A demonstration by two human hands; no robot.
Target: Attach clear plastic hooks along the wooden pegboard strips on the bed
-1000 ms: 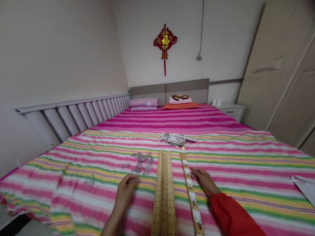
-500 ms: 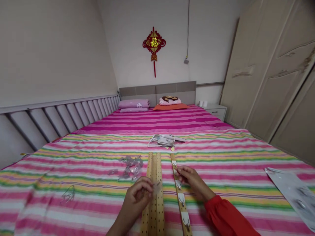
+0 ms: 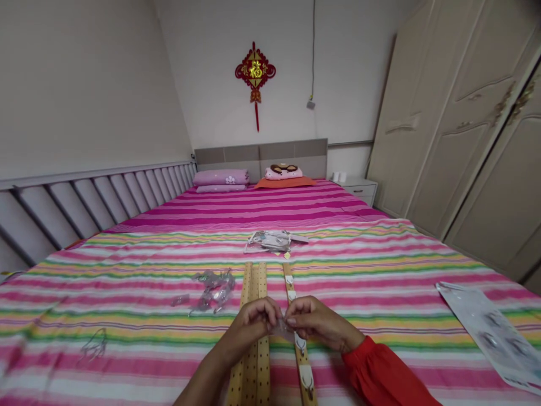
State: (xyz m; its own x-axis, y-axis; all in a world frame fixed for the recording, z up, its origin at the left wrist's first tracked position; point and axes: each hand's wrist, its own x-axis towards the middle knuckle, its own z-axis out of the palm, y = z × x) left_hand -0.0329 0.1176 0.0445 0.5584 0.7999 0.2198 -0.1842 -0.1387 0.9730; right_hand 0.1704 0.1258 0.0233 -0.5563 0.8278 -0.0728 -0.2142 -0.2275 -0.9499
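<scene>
My left hand (image 3: 252,322) pinches a small clear plastic bag (image 3: 282,329) above the wooden strips. The fingers of my right hand (image 3: 321,322) close on the bag's other side, so both hands meet at it. What the bag contains is too small to make out. Beneath my hands runs a narrow wooden strip (image 3: 302,358) bearing several white hooks (image 3: 306,376) in a row. Left of it, partly under my left hand, lie perforated wooden strips (image 3: 262,366) side by side.
Several small clear bags (image 3: 215,290) are heaped to the left, near a thin wire tangle (image 3: 95,344). Farther back lies a clear package (image 3: 270,241). A large plastic packet (image 3: 486,332) rests at the right. A slatted rail (image 3: 105,192) borders the bed's left side.
My right hand has left the hook strip and come leftward to the small bag. My left hand has moved slightly right with the bag. The view has turned a little right.
</scene>
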